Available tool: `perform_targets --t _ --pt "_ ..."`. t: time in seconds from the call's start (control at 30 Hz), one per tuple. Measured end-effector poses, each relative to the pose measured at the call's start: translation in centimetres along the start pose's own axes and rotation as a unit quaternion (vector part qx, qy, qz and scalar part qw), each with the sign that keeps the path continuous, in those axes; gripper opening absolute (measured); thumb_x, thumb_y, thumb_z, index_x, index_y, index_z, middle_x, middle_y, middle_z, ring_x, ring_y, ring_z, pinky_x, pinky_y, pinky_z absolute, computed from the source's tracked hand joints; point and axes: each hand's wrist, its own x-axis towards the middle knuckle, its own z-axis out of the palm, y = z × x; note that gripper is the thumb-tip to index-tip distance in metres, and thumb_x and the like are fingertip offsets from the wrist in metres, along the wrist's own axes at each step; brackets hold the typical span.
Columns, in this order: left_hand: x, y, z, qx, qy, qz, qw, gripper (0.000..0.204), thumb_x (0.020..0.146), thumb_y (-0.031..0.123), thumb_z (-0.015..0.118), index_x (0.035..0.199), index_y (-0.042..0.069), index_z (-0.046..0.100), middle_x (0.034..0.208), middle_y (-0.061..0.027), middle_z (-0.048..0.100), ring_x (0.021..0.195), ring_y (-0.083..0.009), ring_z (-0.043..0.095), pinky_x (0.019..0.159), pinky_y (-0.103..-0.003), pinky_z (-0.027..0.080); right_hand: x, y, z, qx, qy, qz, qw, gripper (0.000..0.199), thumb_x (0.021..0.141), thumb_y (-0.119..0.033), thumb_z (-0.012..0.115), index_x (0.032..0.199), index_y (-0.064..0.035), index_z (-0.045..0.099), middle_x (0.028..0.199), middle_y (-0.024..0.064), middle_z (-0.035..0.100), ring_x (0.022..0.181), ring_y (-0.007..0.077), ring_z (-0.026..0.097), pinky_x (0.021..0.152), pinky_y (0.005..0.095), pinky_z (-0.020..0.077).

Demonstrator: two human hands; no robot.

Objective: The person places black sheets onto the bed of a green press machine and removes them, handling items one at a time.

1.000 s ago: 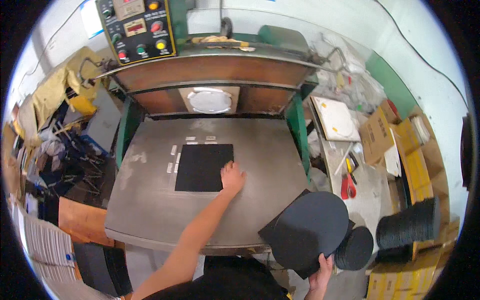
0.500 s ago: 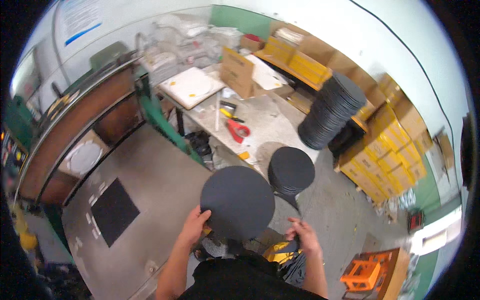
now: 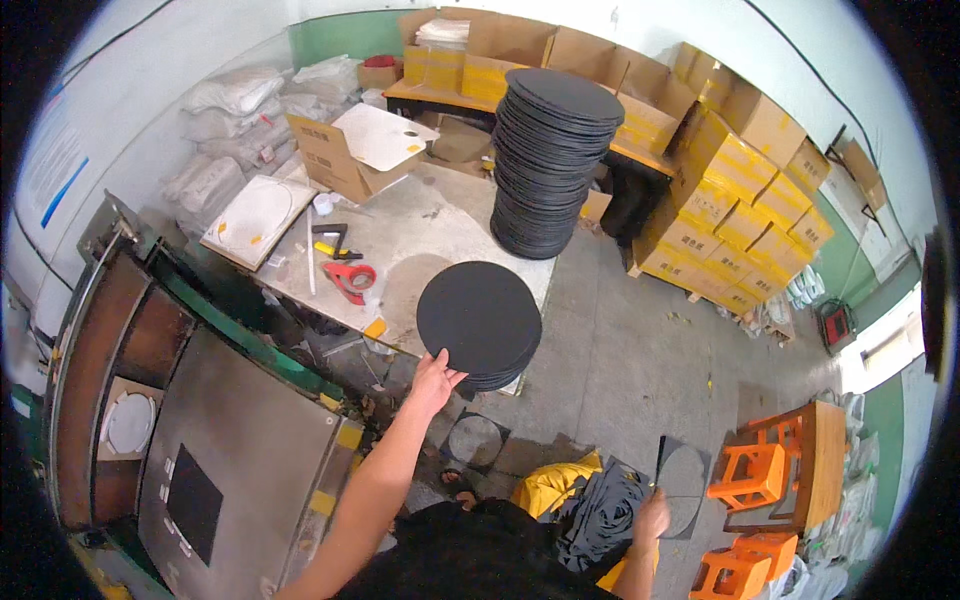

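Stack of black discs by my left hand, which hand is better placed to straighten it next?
Probably your left hand: it touches the near left edge of the stack, while your right hand is well away, holding a dark square sheet with a round hole.

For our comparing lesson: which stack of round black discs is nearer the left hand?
The shorter stack of round black discs, by the left hand; the taller stack stands farther back.

Left hand (image 3: 432, 388) touches a black disc (image 3: 480, 316); right hand (image 3: 652, 518) grips a holed sheet (image 3: 672, 445).
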Motion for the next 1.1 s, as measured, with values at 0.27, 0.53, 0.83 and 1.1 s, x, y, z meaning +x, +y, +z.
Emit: perform_targets --t 0.27,0.53,0.83,1.1 --pt "2.5 -2.5 -0.5 0.057 0.059 -0.038 0.996 0.041 0.1 0.023 0.049 0.135 0.005 0.035 0.126 -0.016 0.054 0.111 -0.033 0.059 0.092 -0.049 0.051 -3.3 2.9 14.2 -0.012 -0.39 0.027 0.92 0.051 0.08 -0.038 0.065 0.109 0.0038 0.059 0.104 0.0233 0.065 0.098 0.0344 0.064 0.081 0.0434 0.052" --pt "-3.7 -0.9 -5.7 0.203 0.059 0.044 0.977 0.044 0.094 0.03 0.058 0.129 0.006 0.046 0.108 -0.0134 0.063 0.099 -0.0236 0.062 0.086 -0.037 0.052 4.1 -8.3 27.6 0.219 -0.601 -0.357 0.68 0.026 0.09 -0.019 0.052 0.11 -0.0062 0.062 0.104 0.0139 0.067 0.095 0.0278 0.064 0.086 0.0407 0.0499" --pt "-47.9 -18.8 -30.0 0.131 0.698 0.19 0.678 0.024 0.089 0.017 0.061 0.108 0.003 0.061 0.091 -0.0066 0.069 0.081 -0.0163 0.065 0.072 -0.032 0.052 2.5 -27.6 21.7 0.087 -0.709 -0.211 0.667 0.021 0.094 -0.022 0.053 0.094 -0.0012 0.053 0.085 0.0147 0.059 0.065 0.0232 0.058 0.055 0.0346 0.0496" --pt "-79.4 -28.1 -18.3 -0.02 0.99 0.116 -0.081 0.032 0.088 0.025 0.065 0.107 0.0 0.057 0.092 -0.0134 0.061 0.084 -0.0275 0.06 0.079 -0.038 0.047 -12.3 -38.0 25.5 -0.069 -0.731 -0.302 0.607 0.021 0.091 -0.021 0.059 0.086 -0.0024 0.05 0.077 0.0106 0.054 0.059 0.018 0.05 0.05 0.0309 0.0423"
